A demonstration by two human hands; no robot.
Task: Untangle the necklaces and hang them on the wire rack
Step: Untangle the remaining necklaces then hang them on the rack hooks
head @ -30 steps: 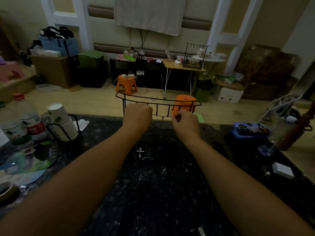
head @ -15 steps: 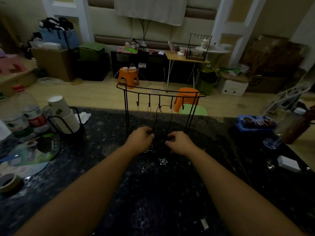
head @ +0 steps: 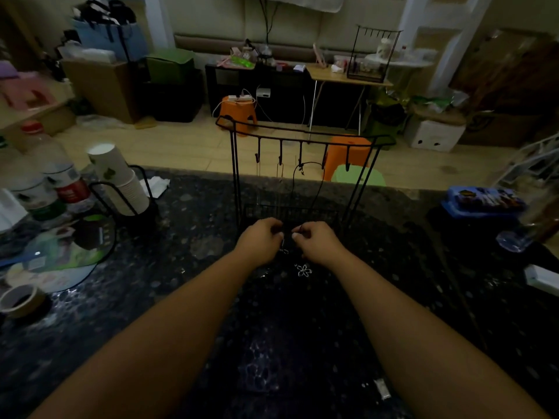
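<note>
— What filled the frame?

— The dark speckled tabletop (head: 181, 313), lower half and across. On it, at centre, stood the wire rack (head: 302, 140), upright, its hook bar near mid-frame.

— How far along did the task look?

— Partly done, I judged. A black cord necklace (head: 305, 176) hung in a loop from the middle hooks, and thin chains (head: 279, 176) seemed to hang from hooks left of it, though they were faint. A flower pendant (head: 303, 270) lay on the tabletop just below the hands, so at least one piece was left.

— And the hands?

— Close together just below the rack's base. The left hand (head: 261, 240) and right hand (head: 317, 241) each had fingers curled, apparently pinching a fine chain between them; the strand itself was too thin and dark to make out.

— Anything in the way?

— Nothing between hands and hooks. At left stood water bottles (head: 51, 176) and stacked paper cups (head: 118, 179) in a holder; a tape roll (head: 21, 300) at lower left; a blue tray (head: 484, 201) at right. All well apart.
</note>
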